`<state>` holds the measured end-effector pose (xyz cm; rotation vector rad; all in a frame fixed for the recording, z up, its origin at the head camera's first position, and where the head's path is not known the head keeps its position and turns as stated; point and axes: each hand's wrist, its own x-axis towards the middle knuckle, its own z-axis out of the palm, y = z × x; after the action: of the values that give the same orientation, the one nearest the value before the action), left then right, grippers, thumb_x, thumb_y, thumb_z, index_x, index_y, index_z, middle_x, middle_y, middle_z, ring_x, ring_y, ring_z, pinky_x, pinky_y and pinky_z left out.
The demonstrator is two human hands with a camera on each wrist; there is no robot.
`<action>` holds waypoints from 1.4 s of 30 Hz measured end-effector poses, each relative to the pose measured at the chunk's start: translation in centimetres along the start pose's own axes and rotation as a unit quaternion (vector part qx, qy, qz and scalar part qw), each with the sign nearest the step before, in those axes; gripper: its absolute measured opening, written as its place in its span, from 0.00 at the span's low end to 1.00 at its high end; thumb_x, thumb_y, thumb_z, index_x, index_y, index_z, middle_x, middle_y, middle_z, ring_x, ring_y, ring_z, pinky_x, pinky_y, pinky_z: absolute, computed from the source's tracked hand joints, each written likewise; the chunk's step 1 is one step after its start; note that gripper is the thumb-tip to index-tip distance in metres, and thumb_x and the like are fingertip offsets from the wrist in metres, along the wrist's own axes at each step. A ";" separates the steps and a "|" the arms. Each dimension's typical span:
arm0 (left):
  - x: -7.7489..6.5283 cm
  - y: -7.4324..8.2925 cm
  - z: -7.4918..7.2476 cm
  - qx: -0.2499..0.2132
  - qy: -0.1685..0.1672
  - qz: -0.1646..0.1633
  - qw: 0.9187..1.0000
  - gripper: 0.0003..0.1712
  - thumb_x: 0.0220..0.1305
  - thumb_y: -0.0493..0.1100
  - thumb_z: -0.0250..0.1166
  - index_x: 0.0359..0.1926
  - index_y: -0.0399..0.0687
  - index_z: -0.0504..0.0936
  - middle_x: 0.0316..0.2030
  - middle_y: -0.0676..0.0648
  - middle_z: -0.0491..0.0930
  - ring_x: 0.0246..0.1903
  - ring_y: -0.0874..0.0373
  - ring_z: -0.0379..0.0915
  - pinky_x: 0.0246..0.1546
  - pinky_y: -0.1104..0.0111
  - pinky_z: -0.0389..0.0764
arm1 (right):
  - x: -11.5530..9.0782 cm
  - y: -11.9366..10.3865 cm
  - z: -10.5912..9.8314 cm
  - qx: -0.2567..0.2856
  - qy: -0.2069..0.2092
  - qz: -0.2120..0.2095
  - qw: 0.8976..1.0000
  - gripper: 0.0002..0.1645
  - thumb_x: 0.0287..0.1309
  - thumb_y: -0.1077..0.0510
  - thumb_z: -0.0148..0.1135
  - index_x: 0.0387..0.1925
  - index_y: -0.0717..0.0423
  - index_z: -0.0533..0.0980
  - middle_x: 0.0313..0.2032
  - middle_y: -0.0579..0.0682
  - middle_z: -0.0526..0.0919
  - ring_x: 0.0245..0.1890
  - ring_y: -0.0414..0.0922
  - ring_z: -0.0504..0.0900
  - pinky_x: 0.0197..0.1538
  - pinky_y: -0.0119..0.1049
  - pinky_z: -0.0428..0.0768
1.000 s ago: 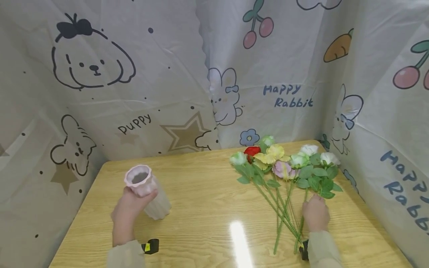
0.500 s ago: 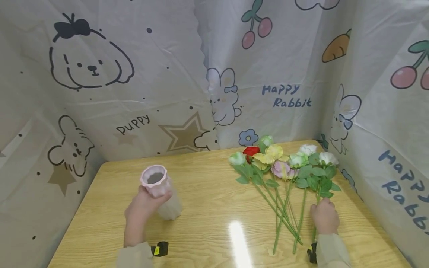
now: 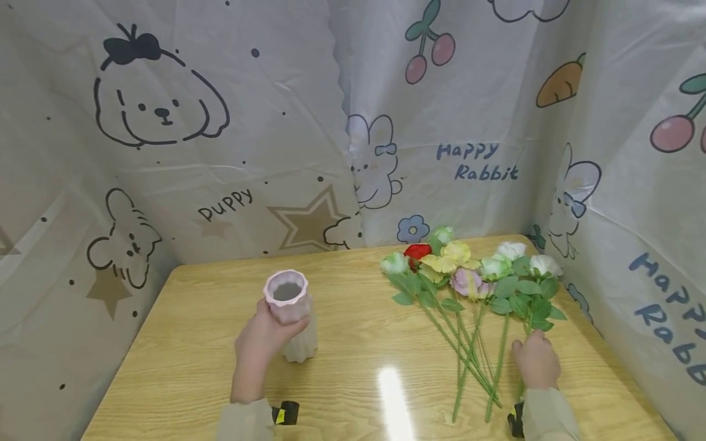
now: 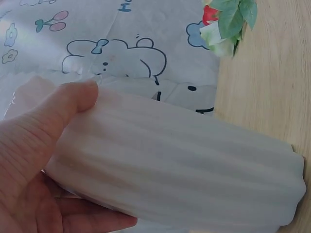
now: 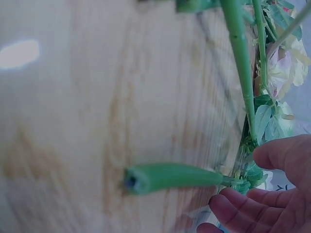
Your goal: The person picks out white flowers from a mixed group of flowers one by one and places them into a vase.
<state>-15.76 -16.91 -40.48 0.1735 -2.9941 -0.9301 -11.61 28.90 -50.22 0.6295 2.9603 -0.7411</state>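
Observation:
A pale pink vase [image 3: 300,334] with a scalloped rim stands in the left-middle of the table in the head view. My left hand [image 3: 266,337] grips its neck; in the left wrist view the thumb lies over the ribbed white body [image 4: 180,155]. At the right, my right hand [image 3: 537,361] is at the stem of a white rose [image 3: 545,266], below its leaves. In the right wrist view that green stem [image 5: 170,177] passes between the thumb [image 5: 279,153] and the parted fingers [image 5: 238,208], with gaps showing on both sides.
Several artificial flowers lie to the left of my right hand: a red rose [image 3: 417,252], a yellow flower [image 3: 455,252], a purple one [image 3: 467,283] and green-white ones [image 3: 394,263]. Their stems [image 3: 469,361] cross toward the front. A printed cloth [image 3: 298,122] hangs behind the wooden table [image 3: 353,318].
My left hand has moved right with the vase in its grip. My right hand has shifted right, from beside a neighbouring stem to the rightmost one.

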 end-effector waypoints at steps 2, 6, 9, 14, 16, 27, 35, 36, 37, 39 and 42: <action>0.0 0.0 0.3 -0.010 0.010 0.001 1.000 0.55 0.41 0.68 0.63 0.59 0.32 0.57 0.48 0.28 0.74 0.42 0.36 0.74 0.37 0.47 0.77 | 0.0 0.0 0.0 0.002 -0.004 -0.001 1.000 0.27 0.56 0.56 0.41 0.42 0.83 0.58 0.30 0.76 0.72 0.22 0.60 0.75 0.23 0.51 0.75; -0.1 0.1 0.7 -0.033 0.019 0.004 0.999 0.51 0.42 0.66 0.63 0.56 0.32 0.59 0.46 0.28 0.75 0.42 0.36 0.74 0.38 0.47 0.76 | 0.0 0.0 -0.2 0.005 -0.008 -0.003 1.000 0.27 0.56 0.56 0.41 0.43 0.82 0.58 0.30 0.75 0.73 0.22 0.59 0.75 0.23 0.50 0.74; -0.2 0.6 1.1 -0.040 0.015 0.011 0.999 0.52 0.42 0.66 0.64 0.57 0.32 0.59 0.46 0.29 0.75 0.42 0.37 0.74 0.38 0.47 0.76 | 0.1 -0.1 -0.2 0.005 -0.013 0.001 1.000 0.28 0.57 0.56 0.41 0.45 0.82 0.57 0.32 0.75 0.73 0.24 0.60 0.75 0.24 0.51 0.75; -0.5 1.8 2.0 -0.053 0.000 0.029 0.998 0.55 0.40 0.66 0.65 0.60 0.35 0.57 0.51 0.31 0.73 0.46 0.37 0.73 0.42 0.46 0.76 | 0.3 -0.3 -0.4 -0.003 -0.027 0.017 0.999 0.27 0.57 0.54 0.40 0.42 0.80 0.59 0.30 0.74 0.73 0.23 0.57 0.75 0.23 0.49 0.75; -0.7 2.4 2.5 -0.062 -0.004 0.038 0.997 0.56 0.38 0.66 0.66 0.61 0.37 0.57 0.52 0.32 0.73 0.47 0.37 0.72 0.44 0.45 0.75 | 0.3 -0.4 -0.5 -0.007 -0.030 0.024 0.999 0.26 0.57 0.54 0.39 0.40 0.80 0.60 0.28 0.72 0.73 0.22 0.55 0.74 0.22 0.48 0.74; -0.9 4.5 4.5 -0.067 -0.002 0.065 0.996 0.53 0.36 0.64 0.68 0.59 0.38 0.61 0.48 0.35 0.77 0.39 0.42 0.76 0.38 0.49 0.78 | 1.2 -0.1 -0.6 -0.022 -0.064 0.057 0.996 0.18 0.53 0.58 0.41 0.16 0.63 0.70 0.17 0.56 0.73 0.18 0.48 0.69 0.20 0.42 0.72; -0.9 4.6 4.5 -0.062 -0.003 0.058 0.996 0.53 0.36 0.65 0.67 0.59 0.38 0.60 0.47 0.34 0.77 0.37 0.43 0.76 0.34 0.51 0.79 | 1.3 0.4 -1.8 -0.033 -0.044 -0.003 0.998 0.19 0.53 0.56 0.50 0.13 0.62 0.68 0.13 0.52 0.71 0.16 0.46 0.69 0.20 0.42 0.72; -0.9 4.6 4.5 -0.061 -0.004 0.057 0.996 0.53 0.36 0.65 0.67 0.59 0.38 0.60 0.47 0.34 0.77 0.37 0.43 0.76 0.34 0.51 0.79 | 1.2 0.3 -2.1 -0.028 -0.038 -0.011 0.999 0.19 0.53 0.56 0.51 0.11 0.60 0.66 0.12 0.50 0.69 0.15 0.45 0.67 0.19 0.41 0.71; -0.9 4.6 4.4 -0.061 -0.006 0.056 0.997 0.54 0.36 0.65 0.67 0.59 0.38 0.60 0.48 0.34 0.77 0.37 0.43 0.76 0.34 0.51 0.79 | 1.1 0.0 -2.4 -0.026 -0.029 -0.021 0.999 0.19 0.52 0.56 0.51 0.10 0.59 0.65 0.11 0.49 0.67 0.14 0.44 0.65 0.18 0.40 0.69; -0.9 4.7 4.4 -0.060 -0.008 0.054 0.997 0.54 0.36 0.65 0.67 0.59 0.38 0.60 0.48 0.34 0.76 0.37 0.43 0.76 0.35 0.51 0.79 | 0.9 -0.5 -3.0 -0.019 -0.016 -0.033 0.999 0.20 0.52 0.57 0.51 0.09 0.56 0.62 0.10 0.47 0.63 0.14 0.43 0.63 0.17 0.38 0.67; -0.9 4.7 4.4 -0.061 -0.011 0.055 0.997 0.53 0.37 0.65 0.67 0.59 0.38 0.60 0.48 0.35 0.76 0.38 0.43 0.76 0.35 0.51 0.79 | 0.9 -1.3 -3.9 -0.011 -0.007 -0.042 0.999 0.19 0.52 0.57 0.49 0.09 0.57 0.63 0.10 0.48 0.65 0.13 0.43 0.63 0.16 0.37 0.66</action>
<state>-15.51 -10.44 -41.46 -0.0038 -2.9200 -1.1048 -12.66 29.93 -46.27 0.4981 2.9943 -0.7143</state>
